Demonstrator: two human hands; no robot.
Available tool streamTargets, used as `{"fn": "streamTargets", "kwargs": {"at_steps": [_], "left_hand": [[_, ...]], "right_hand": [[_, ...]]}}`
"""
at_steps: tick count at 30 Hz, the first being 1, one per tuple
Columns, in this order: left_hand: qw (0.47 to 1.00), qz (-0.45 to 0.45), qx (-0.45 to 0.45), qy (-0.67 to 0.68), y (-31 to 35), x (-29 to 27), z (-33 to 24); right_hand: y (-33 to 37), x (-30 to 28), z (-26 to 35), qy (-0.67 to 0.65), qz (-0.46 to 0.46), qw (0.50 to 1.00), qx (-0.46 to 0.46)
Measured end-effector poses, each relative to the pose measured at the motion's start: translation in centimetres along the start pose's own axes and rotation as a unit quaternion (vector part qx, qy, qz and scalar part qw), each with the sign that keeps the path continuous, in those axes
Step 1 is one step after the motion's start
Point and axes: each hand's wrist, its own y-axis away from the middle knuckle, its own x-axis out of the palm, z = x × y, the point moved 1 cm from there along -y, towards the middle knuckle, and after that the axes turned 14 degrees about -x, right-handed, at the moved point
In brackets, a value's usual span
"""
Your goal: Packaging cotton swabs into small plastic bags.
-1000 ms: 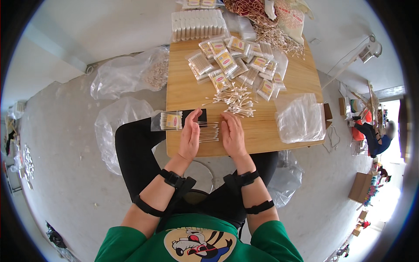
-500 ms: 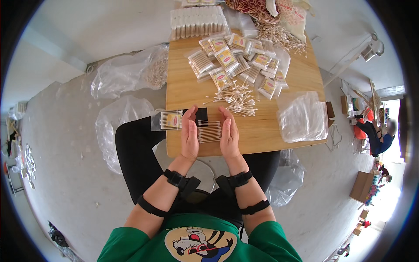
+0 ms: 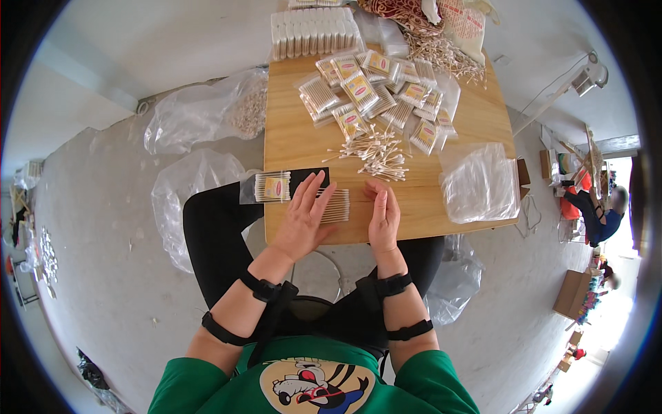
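Observation:
A flat row of cotton swabs (image 3: 336,207) lies near the table's front edge, between my hands. My left hand (image 3: 300,215) is palm down over the row's left side, fingers stretched out and apart, hiding part of it. To the right of the row, my right hand (image 3: 384,217) stands on edge with fingers loosely bent and nothing seen in it. Left of my left hand, a clear bag of swabs with a yellow label (image 3: 273,187) rests on a dark flat piece (image 3: 318,172). Just beyond my hands is a loose heap of cotton swabs (image 3: 378,153).
Filled swab packs (image 3: 360,93) are piled mid-table. Behind them stand a stacked block of packs (image 3: 314,34) and more loose swabs (image 3: 452,58). Empty clear bags (image 3: 480,183) lie at the right edge. Plastic sacks (image 3: 200,190) lie on the floor. Another person (image 3: 607,217) sits far right.
My left hand has turned from upright beside the swab row to palm down over its left part. My right hand has moved slightly right, away from the row, its fingers bending more.

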Motion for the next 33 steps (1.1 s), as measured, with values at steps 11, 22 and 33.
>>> {"fn": "streamTargets", "kwargs": {"at_steps": [11,22,33], "left_hand": [[0.991,0.003,0.024,-0.132,-0.7,1.9,0.7],[0.977,0.02,-0.009,-0.214,-0.4,3.1,0.7],[0.974,0.016,-0.011,-0.227,-0.4,3.2,0.7]], "right_hand": [[1.1,-1.0,1.6,0.189,0.057,0.968,-0.153],[1.1,-0.3,2.4,0.215,0.095,0.957,-0.171],[1.1,-0.2,2.2,0.216,0.081,0.957,-0.173]]}}
